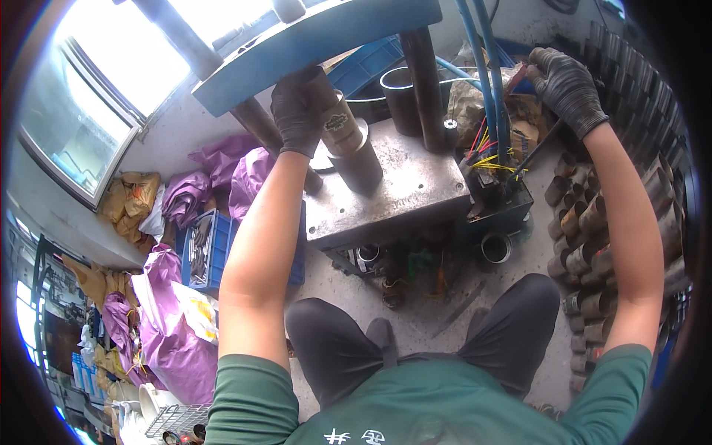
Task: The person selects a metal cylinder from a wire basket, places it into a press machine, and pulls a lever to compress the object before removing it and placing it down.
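Note:
My left hand (295,115), in a dark glove, is up under the blue crossbeam (319,46) of a press. Its fingers curl around the side of a dark metal cylinder (317,87). Just below it, a paler sleeve (342,127) with a green mark stands in line over a steel post (361,170) on the press's metal bed (415,174). My right hand (567,87), also gloved, is raised at the far right with bent fingers. A small red piece (517,77) shows at its fingertips; what the fingers close on is unclear.
Blue hoses (495,81) and coloured wires (486,152) run beside the press. An open dark cylinder (401,96) stands at the bed's back. Metal tubes (586,222) are piled right. Purple sacks (174,319) and a blue crate (210,248) lie left.

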